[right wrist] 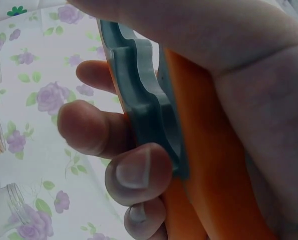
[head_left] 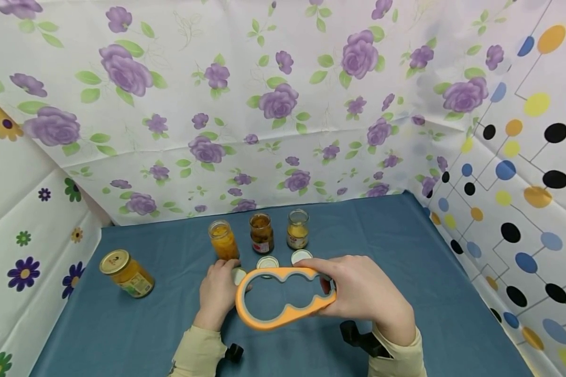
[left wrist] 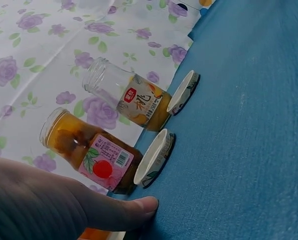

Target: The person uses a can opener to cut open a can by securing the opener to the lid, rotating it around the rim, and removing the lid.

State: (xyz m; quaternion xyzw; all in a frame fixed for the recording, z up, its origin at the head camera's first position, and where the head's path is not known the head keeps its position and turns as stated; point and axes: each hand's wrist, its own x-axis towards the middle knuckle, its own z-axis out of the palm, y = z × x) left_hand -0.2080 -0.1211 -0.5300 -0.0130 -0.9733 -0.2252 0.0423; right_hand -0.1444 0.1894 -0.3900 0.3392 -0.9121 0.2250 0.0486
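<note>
My right hand grips the narrow end of an orange jar opener with a wavy grey lining, held up over the table. Its curled fingers show round the opener's frame in the right wrist view. My left hand is low at the table, thumb and fingers around a pale jar lid, partly hidden by the hand and opener. Just behind that lid stands an open jar of orange-yellow fruit. In the left wrist view the thumb reaches out near another lid.
A dark brown fruit jar and a part-filled yellow peach jar stand uncapped at the back, with upturned lids before them. A capped jar stands at left. Flowered cloth walls border the blue table.
</note>
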